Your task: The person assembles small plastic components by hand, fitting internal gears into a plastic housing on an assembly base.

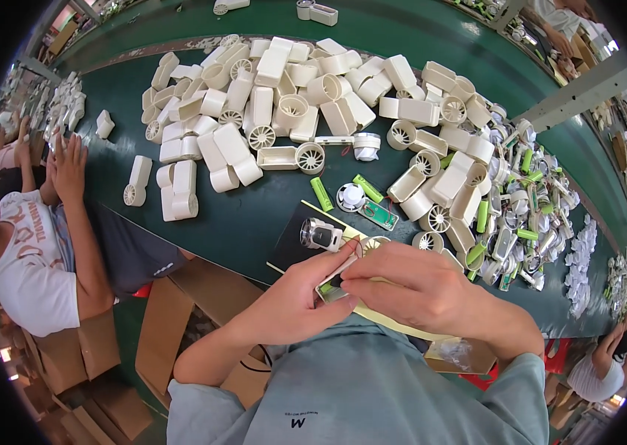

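Observation:
Both of my hands are closed around a cream plastic fan housing point(333, 286) at the table's near edge. My left hand point(306, 293) grips its left side, while the fingers of my right hand point(410, 285) pinch at its opening. Much of the housing is hidden by my fingers; something green shows inside it. Just beyond my left hand, a small grey device with a clear round head point(321, 234) lies on a black pad point(292, 239). Farther off are a white round fan part point(350, 197), a green circuit board point(378, 216) and two green battery cells point(321, 193).
A broad heap of cream fan housings point(272, 63) covers the far middle of the green table point(232, 222). To the right lies a pile of wired fan parts and green cells point(525, 193). Another person point(43, 252) sits at the left, above cardboard boxes point(98, 348).

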Demonstrator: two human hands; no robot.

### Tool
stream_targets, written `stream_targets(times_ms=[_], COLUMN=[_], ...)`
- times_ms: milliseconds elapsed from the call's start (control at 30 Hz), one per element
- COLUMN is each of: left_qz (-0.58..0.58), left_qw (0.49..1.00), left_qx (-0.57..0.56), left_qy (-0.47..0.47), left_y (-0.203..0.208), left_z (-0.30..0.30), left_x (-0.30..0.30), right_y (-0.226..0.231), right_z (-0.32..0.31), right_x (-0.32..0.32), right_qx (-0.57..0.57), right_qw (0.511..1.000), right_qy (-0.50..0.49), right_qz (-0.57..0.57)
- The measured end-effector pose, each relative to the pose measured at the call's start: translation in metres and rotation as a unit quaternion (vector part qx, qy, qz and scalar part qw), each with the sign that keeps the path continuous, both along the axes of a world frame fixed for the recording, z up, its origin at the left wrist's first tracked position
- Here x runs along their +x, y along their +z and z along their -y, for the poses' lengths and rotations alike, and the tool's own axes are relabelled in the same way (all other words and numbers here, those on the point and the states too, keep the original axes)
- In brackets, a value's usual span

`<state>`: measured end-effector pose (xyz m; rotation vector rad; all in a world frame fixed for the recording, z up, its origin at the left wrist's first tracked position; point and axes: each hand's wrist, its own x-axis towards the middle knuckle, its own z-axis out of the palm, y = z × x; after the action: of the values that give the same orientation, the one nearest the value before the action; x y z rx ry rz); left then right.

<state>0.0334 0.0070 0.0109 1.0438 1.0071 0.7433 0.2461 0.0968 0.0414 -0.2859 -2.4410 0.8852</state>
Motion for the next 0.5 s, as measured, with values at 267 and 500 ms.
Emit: stream_targets(times_ms=[267, 500], left_qz=[0.005, -0.016], left_qw=[0.997, 0.993], left_qx=[0.072, 0.118], left_qy=[-0.027, -0.015], left_y=[-0.014, -0.018], left_z=[0.002, -0.003], left_x=[-0.006, 0.005], right_y=[0.005, 0.012], right_z=[-0.002, -0.003], right_x=[-0.002, 0.001], right_qx=[0.044, 0.037], right_qw=[0.997, 0.996], right_qy=[0.041, 0.027], right_qz=[0.052, 0.074])
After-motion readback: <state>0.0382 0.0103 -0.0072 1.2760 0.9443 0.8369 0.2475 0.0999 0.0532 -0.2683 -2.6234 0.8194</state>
